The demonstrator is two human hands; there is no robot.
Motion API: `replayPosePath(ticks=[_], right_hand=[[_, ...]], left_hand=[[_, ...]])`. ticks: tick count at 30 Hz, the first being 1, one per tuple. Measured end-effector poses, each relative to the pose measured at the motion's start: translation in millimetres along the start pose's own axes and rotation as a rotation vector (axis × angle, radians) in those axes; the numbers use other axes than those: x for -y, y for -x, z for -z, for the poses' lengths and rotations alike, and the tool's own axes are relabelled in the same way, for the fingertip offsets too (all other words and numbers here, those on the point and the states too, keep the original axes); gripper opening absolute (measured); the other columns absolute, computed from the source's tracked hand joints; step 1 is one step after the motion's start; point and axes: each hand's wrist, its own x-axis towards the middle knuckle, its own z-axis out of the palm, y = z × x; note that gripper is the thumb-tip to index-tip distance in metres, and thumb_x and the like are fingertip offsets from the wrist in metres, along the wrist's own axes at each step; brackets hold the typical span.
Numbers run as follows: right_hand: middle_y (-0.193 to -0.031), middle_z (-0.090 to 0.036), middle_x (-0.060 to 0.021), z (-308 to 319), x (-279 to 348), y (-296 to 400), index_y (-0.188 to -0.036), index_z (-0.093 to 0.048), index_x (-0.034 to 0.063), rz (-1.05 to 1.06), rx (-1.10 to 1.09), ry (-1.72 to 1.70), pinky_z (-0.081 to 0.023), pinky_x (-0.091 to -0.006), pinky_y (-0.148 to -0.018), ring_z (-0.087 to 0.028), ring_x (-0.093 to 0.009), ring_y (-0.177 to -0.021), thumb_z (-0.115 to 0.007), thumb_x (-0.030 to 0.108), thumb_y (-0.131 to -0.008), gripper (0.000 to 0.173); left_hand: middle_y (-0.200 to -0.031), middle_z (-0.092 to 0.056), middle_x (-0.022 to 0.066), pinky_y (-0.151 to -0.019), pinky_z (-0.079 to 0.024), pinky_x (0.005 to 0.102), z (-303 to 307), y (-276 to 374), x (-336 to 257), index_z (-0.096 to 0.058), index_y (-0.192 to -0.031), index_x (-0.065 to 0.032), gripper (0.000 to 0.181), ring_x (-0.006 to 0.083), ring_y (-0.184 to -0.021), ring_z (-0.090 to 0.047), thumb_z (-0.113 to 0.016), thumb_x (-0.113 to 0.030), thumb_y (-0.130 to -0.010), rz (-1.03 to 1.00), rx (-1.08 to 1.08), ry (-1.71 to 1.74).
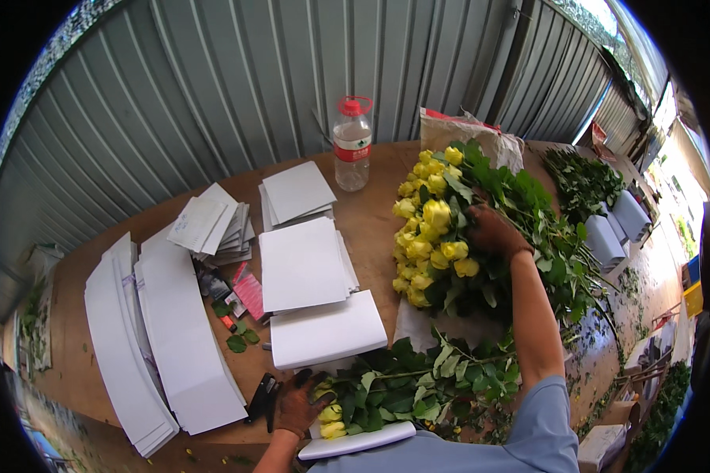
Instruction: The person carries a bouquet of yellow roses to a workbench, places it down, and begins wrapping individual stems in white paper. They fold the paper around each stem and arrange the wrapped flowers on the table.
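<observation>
My left hand (296,403), in a dark brownish glove, lies with fingers apart against the heads of a small row of yellow roses (332,421). Their leafy stems (414,384) run to the right across the near table edge. A white sheet with a rolled edge (358,440) lies along the near side of these roses. My right hand (497,230), gloved alike, reaches into a large heap of yellow roses (420,227), just right of the blooms. Leaves hide its fingertips, so its grip is unclear. A black stapler (264,397) sits beside my left hand.
White paper sheets (302,263) are stacked mid-table, with long white sheets (186,331) and smaller pieces (198,224) to the left. A plastic bottle with red cap (352,148) stands near the corrugated metal wall (242,77). Green stems (586,177) and white wrapped bundles (604,242) lie at right.
</observation>
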Motion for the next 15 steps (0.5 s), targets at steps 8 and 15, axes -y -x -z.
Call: replayPosePath(ticks=[8,15], right_hand=[[-0.118,-0.069,-0.0072,66.0,-40.9,45.1,-0.125,-0.063,0.0004,-0.112,-0.32,-0.499,-0.05,-0.0323,-0.096,-0.062,-0.015,-0.108,-0.06,0.007,-0.097,0.03],[-0.137,-0.06,-0.0225,39.8,-49.5,33.8,-0.133,-0.058,0.0022,0.08,-0.099,-0.037,-0.044,-0.0458,-0.11,-0.057,-0.039,-0.127,-0.062,0.012,-0.089,0.045]], left_hand=[[-0.135,-0.062,0.0167,-0.107,-0.047,0.0458,4.0,-1.0,-1.6,-0.069,-0.128,-0.0204,0.053,0.0369,-0.123,-0.057,-0.083,-0.035,-0.08,-0.006,-0.001,0.009],[-0.134,-0.062,0.0148,-0.104,-0.046,0.0473,-4.2,0.2,6.4,-0.067,-0.133,-0.0285,0.057,0.0345,-0.122,-0.058,-0.08,-0.045,-0.08,-0.017,-0.027,0.015]])
